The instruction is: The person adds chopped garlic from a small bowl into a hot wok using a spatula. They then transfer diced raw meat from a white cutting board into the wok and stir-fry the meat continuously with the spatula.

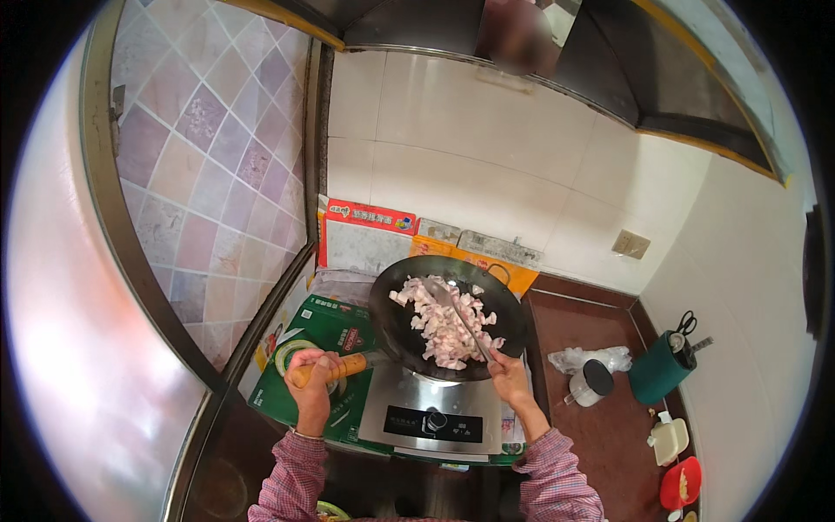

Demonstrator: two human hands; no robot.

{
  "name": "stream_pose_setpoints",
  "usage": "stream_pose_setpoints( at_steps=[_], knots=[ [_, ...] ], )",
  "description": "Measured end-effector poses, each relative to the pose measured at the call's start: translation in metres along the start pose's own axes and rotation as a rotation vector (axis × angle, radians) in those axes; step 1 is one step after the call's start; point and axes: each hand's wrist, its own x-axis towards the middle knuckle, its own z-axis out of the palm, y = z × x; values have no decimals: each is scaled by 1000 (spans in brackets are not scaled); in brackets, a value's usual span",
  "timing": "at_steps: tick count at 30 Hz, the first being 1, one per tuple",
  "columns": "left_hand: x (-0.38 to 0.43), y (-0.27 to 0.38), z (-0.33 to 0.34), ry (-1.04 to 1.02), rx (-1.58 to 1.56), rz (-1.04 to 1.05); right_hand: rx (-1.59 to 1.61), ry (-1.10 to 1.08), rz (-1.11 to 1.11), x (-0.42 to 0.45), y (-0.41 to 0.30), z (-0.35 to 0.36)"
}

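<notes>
A dark wok (391,326) rests on a steel induction cooker (385,424) with a knob on its front panel. My left hand (312,385) grips the wok's wooden handle (349,367) at the left. In my right hand (509,377) is a metal spatula (471,334), its blade lying among pale pink diced meat (450,326) at the far side of the heap. The meat spreads over the middle of the wok, and several pieces sit apart from the rest. Part of the spatula blade is hard to make out.
Flattened cardboard, including a green sheet (280,385), lies under and around the cooker. On the brown counter (574,450) at right stand a lidded jar (588,385), a plastic bag (587,357), a teal utensil holder (659,372) with scissors (686,323) and a red bowl (672,486).
</notes>
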Motion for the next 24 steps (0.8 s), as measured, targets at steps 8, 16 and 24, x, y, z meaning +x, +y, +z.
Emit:
stream_pose_setpoints(
  at_steps=[8,16,24],
  knots=[
    [1,1,0,9,10,-14,-506,-217,-41,-73,-46,-74],
    [0,2,-1,6,16,-11,-461,-377,-40,-107,-114,-171],
    [2,3,1,7,0,-30,-661,-428,-211,-85,-71,-132]
  ],
)
